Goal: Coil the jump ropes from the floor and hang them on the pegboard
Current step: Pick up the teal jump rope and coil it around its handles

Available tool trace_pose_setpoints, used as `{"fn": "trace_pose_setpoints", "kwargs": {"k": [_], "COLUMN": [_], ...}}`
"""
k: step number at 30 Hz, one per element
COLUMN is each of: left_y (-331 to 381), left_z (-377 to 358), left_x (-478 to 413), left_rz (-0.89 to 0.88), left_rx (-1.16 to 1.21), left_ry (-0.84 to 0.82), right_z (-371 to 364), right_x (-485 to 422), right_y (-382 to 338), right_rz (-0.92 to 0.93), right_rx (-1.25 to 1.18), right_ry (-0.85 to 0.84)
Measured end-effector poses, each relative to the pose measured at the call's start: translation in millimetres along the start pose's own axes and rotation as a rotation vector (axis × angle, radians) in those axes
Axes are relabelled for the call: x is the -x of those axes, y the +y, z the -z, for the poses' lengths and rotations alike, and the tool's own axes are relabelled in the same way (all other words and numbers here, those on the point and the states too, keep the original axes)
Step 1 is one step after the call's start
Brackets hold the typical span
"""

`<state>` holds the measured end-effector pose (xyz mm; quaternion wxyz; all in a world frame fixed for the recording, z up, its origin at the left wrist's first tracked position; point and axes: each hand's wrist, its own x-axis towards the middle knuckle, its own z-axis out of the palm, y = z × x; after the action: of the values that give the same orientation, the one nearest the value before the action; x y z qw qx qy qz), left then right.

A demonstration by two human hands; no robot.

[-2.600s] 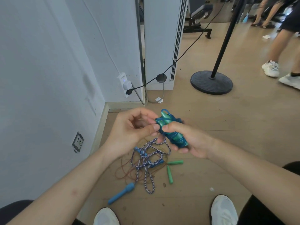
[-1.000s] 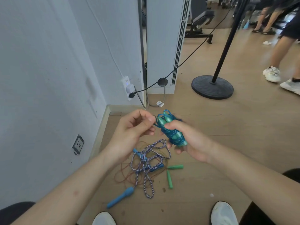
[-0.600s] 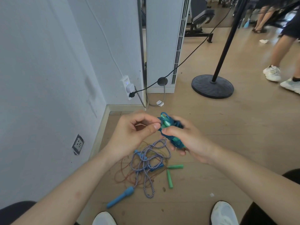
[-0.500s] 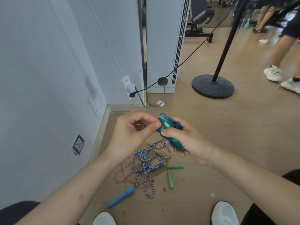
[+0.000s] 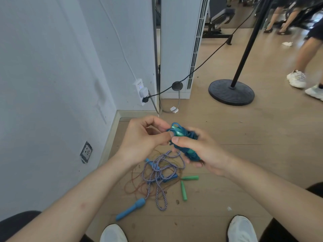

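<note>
A teal jump rope [image 5: 181,135], its cord wound round its handles, is held above the floor. My right hand [image 5: 199,152] grips the bundle from the right, and my left hand [image 5: 145,138] pinches a loop of cord at its top end. Below on the floor lies a tangle: a blue-and-white braided rope [image 5: 160,173] with blue handles [image 5: 131,209], and a thin brown rope [image 5: 139,186] with two green handles [image 5: 183,190]. No pegboard is in view.
A white wall [image 5: 52,84] runs along the left with a socket [image 5: 86,151] low down. A plugged adapter [image 5: 142,92] and black cable hang ahead beside a white unit [image 5: 180,49]. A black stand base [image 5: 230,92] sits right; a person's legs [image 5: 304,55] stand far right. My shoes [image 5: 242,229] are at the bottom.
My left hand closed back in on the bundle's top end after pulling slightly away. My right hand turned the bundle a little. The ropes on the floor have not moved.
</note>
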<state>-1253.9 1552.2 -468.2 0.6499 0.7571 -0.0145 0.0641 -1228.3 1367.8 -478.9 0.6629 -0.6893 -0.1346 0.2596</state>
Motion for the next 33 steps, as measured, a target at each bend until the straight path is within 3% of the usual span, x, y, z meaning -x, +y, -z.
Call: {"fn": "trace_pose_setpoints", "kwargs": {"k": [6,12,18,24,33], "left_y": [3,8,6,3,7], "left_z": [5,14,7,0,-6], "left_x": [-2,-1,0,4,6], "left_rz": [-0.033,-0.003,0.007,-0.065,0.12], "left_rx": [0.0,0.044,-0.023,-0.063,0.259], "left_ry": [-0.093,-0.197,-0.12,-0.055,-0.027], "right_z": [0,2,3,2,4], "right_x": [-1,0,1,0,-2], "right_y": [-1,-3,-2,-3,-2], "right_rz": [-0.136,-0.18,-0.177,-0.202,-0.123], "right_rx": [-0.081,-0.139,-0.166,-0.173,-0.129], "right_ry": [0.019,-0.117,-0.187,-0.097,-0.019]}}
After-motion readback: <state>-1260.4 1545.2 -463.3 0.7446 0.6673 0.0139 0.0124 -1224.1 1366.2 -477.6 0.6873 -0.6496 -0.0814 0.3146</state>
